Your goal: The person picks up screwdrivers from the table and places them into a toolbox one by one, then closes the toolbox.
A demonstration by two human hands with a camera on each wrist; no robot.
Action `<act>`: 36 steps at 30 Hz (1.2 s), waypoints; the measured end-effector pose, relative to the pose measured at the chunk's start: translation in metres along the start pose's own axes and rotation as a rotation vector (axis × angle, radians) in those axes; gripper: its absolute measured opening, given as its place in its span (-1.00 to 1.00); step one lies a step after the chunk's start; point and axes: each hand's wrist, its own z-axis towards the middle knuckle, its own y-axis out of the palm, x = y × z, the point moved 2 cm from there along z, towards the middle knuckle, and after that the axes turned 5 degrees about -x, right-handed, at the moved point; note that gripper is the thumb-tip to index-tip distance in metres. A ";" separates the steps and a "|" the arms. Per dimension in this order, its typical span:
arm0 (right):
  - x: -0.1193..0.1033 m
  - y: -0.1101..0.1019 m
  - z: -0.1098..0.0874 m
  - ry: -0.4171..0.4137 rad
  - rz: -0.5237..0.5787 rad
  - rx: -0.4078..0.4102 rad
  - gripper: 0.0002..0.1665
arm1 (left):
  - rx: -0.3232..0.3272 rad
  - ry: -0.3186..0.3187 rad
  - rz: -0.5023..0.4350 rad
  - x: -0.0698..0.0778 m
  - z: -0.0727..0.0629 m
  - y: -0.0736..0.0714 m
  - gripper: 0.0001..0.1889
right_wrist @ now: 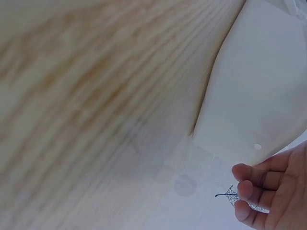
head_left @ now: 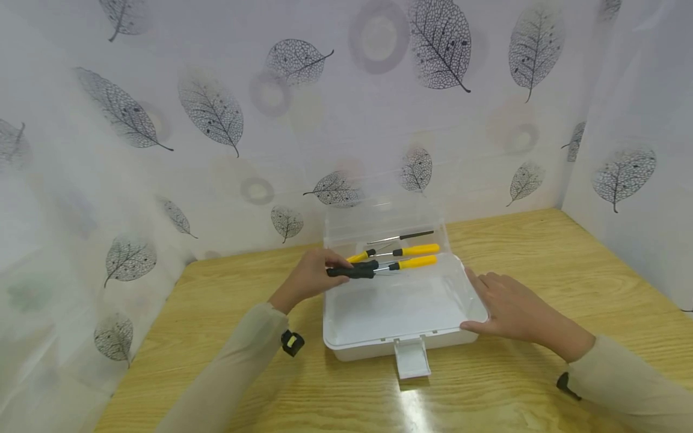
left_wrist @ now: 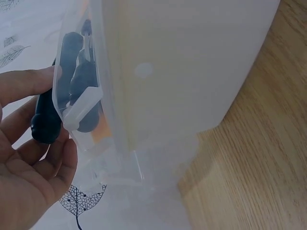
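Observation:
An open white plastic box point(head_left: 400, 307) stands on the table, its clear lid point(head_left: 373, 219) raised at the back. My left hand point(head_left: 314, 273), at the box's back left, grips a black-handled screwdriver point(head_left: 352, 273) between thumb and fingers. Beside it lies another black handle point(head_left: 368, 264). Several yellow-handled screwdrivers point(head_left: 414, 263) and a slim dark-handled tool point(head_left: 417, 234) lie along the box's back by the lid. My right hand point(head_left: 506, 307) holds the box's right side, thumb at the front corner; in the right wrist view its fingertips point(right_wrist: 242, 171) curl at the box's outer wall.
A white latch point(head_left: 412, 358) hangs open from the box's front, over the wooden table point(head_left: 227, 319). Leaf-patterned sheeting point(head_left: 346, 120) rises behind the table and along both sides. Black wrist-worn devices point(head_left: 292, 343) sit at both sleeves.

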 end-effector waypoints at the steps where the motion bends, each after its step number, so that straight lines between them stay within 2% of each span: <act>1: 0.000 0.000 0.000 0.001 0.001 0.000 0.18 | 0.000 -0.002 0.004 0.000 0.000 0.000 -0.81; 8: 0.000 0.000 0.000 0.004 -0.001 -0.005 0.19 | 0.002 -0.023 0.019 0.003 0.001 0.001 -0.82; 20: 0.002 0.003 0.000 0.000 0.002 0.002 0.20 | -0.007 0.002 0.068 0.009 0.004 0.003 -0.82; 36: 0.001 0.001 0.000 -0.004 -0.003 0.004 0.19 | -0.037 -0.004 0.121 0.016 0.007 0.002 -0.81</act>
